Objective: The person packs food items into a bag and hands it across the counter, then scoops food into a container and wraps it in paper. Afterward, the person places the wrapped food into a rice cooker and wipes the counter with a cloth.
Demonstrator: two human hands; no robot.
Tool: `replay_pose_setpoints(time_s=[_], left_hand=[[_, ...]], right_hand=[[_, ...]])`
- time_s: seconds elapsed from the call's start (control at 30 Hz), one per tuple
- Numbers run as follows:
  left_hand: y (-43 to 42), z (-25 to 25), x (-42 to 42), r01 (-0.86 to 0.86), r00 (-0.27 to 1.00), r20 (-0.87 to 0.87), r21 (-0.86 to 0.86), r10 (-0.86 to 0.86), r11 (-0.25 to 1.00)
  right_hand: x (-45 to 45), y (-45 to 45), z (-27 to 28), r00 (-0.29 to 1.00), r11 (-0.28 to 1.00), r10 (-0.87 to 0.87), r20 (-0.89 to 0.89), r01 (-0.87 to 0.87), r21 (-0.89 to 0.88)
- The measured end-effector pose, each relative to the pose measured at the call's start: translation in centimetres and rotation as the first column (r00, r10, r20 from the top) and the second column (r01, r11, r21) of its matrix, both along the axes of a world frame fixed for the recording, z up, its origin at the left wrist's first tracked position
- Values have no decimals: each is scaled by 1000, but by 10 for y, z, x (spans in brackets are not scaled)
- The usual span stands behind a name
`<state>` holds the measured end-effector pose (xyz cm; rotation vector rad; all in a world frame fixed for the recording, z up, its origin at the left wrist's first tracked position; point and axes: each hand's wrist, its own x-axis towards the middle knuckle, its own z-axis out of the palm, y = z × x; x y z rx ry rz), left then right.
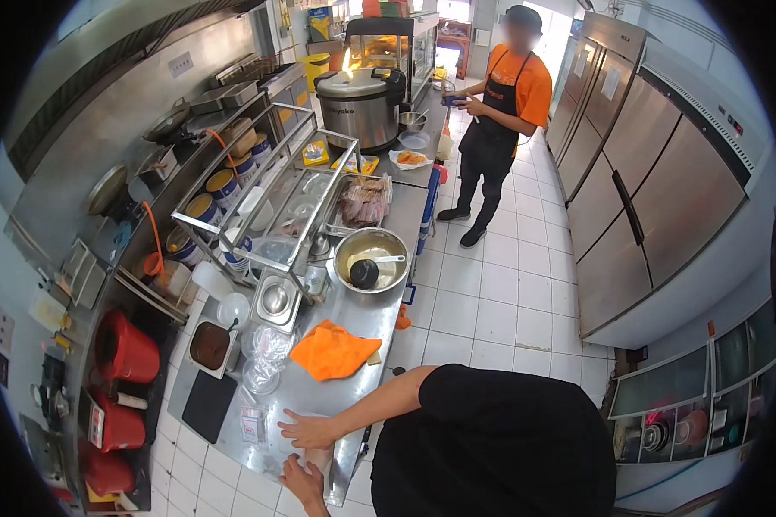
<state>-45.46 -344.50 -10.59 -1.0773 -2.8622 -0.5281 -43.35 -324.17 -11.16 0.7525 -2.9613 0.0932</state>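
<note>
My right hand (309,430) reaches across the near end of the steel table (267,461), fingers spread, palm down. It rests at the top of a pale, partly see-through item (321,457), whose kind I cannot make out. Just below it, my left hand (302,484) lies by the same item with its fingers apart and slightly bent. Part of the item is hidden under the hands. Nearby lie a small clear packet with red print (252,425), a black mat (209,407) and a crumpled orange cloth (334,349).
Along the table stand a steel bowl with a black-ended ladle (371,261), clear plastic bags (267,349), a sauce pan (209,345), a metal rack (272,189) and a large cooker (359,108). A person in orange (500,112) stands in the aisle beside steel fridges (638,172).
</note>
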Motion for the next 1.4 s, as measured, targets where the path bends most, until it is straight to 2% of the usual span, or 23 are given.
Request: replay_pose_setpoints(time_s=[0.03,0.13,0.23,0.33,0.43,0.47,0.53,0.6,0.7,0.8,0.9,1.0,1.1,1.2,1.3,1.4], left_hand=[[2,5,6,-26,996,-85,3,27,1000],[-19,-6,-18,3,997,70,-277,17,961],[-34,-8,-29,-44,942,307,-279,133,959],[-33,11,-19,-70,882,421,-330,213,942],[-33,11,-17,-71,849,413,-531,331,844],[-35,-2,-16,-143,896,288,-532,337,835],[-38,-31,-12,-284,940,23,-502,341,817],[1,27,-16,-28,933,329,-333,144,942],[39,10,-10,57,956,290,-327,42,943],[47,8,-12,70,913,388,-457,128,887],[40,11,-10,89,906,410,-425,104,901],[28,7,-1,73,910,413,-218,24,973],[19,-5,7,34,922,387,-46,-14,998],[10,-26,14,20,952,301,113,-53,993],[6,-30,28,10,1000,16,180,-13,984],[5,-14,43,-125,992,19,70,124,990]], right_hand=[[0,3,-7,1000,1000,11,-26,-11,6],[-5,14,-14,997,999,51,-61,-51,6],[-11,17,-27,996,995,78,-48,-81,-56],[-12,23,-40,991,993,74,-107,-83,-78],[-12,30,-39,994,993,59,-88,-68,-101],[-13,32,-35,997,994,59,-59,-64,-92],[-13,36,-30,997,993,70,-29,-72,-92],[-15,36,-25,995,989,99,-32,-102,-107],[-13,43,-22,962,958,236,-136,-254,-134],[-8,49,-26,960,955,274,-64,-279,-101],[-2,58,-26,960,954,280,-11,-280,-108],[3,50,-21,977,959,200,-73,-210,-192],[2,29,-21,986,970,147,-84,-160,-183],[-5,16,-35,974,977,210,90,-207,-45],[-2,24,-46,970,971,238,41,-237,-43],[0,35,-44,962,962,270,47,-267,-62]])
